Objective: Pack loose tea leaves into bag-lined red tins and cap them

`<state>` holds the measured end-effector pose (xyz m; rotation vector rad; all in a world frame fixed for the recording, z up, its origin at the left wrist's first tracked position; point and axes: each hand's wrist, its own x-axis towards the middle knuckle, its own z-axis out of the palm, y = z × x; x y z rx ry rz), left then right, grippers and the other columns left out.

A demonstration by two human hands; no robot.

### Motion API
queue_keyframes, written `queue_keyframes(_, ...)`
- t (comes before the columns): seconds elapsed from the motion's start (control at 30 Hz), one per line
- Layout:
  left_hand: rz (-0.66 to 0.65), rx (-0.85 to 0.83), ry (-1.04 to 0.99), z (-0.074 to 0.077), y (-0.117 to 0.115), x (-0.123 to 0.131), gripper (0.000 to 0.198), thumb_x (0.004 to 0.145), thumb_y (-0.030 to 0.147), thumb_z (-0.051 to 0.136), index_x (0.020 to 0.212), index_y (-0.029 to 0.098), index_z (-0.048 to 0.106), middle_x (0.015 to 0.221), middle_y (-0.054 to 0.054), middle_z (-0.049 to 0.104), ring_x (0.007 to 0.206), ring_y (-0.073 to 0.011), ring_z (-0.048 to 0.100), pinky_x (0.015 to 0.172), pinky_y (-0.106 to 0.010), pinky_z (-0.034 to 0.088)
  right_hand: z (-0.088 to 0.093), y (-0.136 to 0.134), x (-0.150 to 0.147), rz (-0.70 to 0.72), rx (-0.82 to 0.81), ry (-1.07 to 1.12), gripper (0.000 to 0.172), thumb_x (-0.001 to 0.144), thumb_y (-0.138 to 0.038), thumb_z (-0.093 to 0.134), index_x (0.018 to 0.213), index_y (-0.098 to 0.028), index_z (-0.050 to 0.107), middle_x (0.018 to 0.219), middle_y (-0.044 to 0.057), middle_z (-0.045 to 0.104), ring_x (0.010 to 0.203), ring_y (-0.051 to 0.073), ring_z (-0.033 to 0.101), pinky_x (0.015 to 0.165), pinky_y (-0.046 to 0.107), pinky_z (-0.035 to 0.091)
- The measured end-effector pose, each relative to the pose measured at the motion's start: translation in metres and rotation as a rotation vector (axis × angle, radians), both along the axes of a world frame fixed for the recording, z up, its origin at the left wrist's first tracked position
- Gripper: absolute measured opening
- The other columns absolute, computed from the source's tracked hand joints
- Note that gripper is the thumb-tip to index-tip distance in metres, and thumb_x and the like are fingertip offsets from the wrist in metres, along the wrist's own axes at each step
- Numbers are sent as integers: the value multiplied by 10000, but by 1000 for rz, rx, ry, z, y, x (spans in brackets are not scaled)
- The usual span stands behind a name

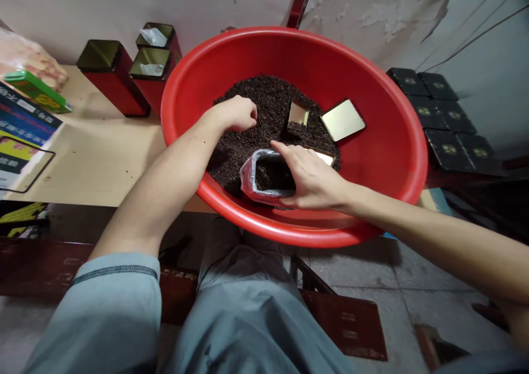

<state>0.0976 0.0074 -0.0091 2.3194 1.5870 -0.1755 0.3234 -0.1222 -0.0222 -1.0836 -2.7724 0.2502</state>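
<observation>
A big red plastic basin (pixel 384 142) holds a heap of dark dried tea leaves (pixel 268 93). My left hand (pixel 239 114) is over the heap with its fingers curled closed; what they hold, if anything, is hidden. With thumb and fingers, my right hand (pixel 312 175) grips the open end of a tin (pixel 247 177) lined with a clear plastic bag. Dark leaves show inside that tin, which stands low in the basin's near side. Behind it, a small gold-coloured metal scoop or box (pixel 298 114) rests in the leaves, beside a flat gold lid (pixel 344 120).
Open red tins (pixel 118 82) stand on the table (pixel 103 159) at left, two with plastic liners. Several black-topped tins (pixel 448 148) are grouped at right. A green box (pixel 39 91) and printed packaging (pixel 20 126) lie far left. A wooden stool (pixel 343 321) is below.
</observation>
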Motion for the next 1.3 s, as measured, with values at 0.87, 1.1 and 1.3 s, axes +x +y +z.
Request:
queue_keyframes(0.87, 27, -81, 61, 32, -109, 18, 573, 927, 478, 616, 1385, 133, 618, 1095, -152, 788, 945, -267, 759, 763, -276, 539, 7, -9, 17, -673, -789, 82, 573, 1028, -407, 498, 1548, -197, 379, 755, 29, 689, 550, 206, 623, 558, 321, 515)
queue_keyframes(1.1, 71, -16, 44, 27, -123, 17, 660, 788, 165, 628, 1442, 116, 560, 1114, -165, 788, 928, -280, 768, 700, -280, 545, 25, -2, -1, -625, -469, -29, 280, 852, -154, 589, 1119, -170, 670, 905, 92, 753, 707, 194, 667, 583, 264, 435)
queue_keyframes(1.3, 51, -84, 87, 61, -122, 27, 414, 725, 147, 642, 1128, 148, 740, 947, -107, 801, 844, -260, 752, 707, -275, 557, 58, -3, 10, -668, -602, -34, 148, 832, -177, 603, 971, -175, 652, 550, 10, 579, 458, 170, 540, 451, 284, 369)
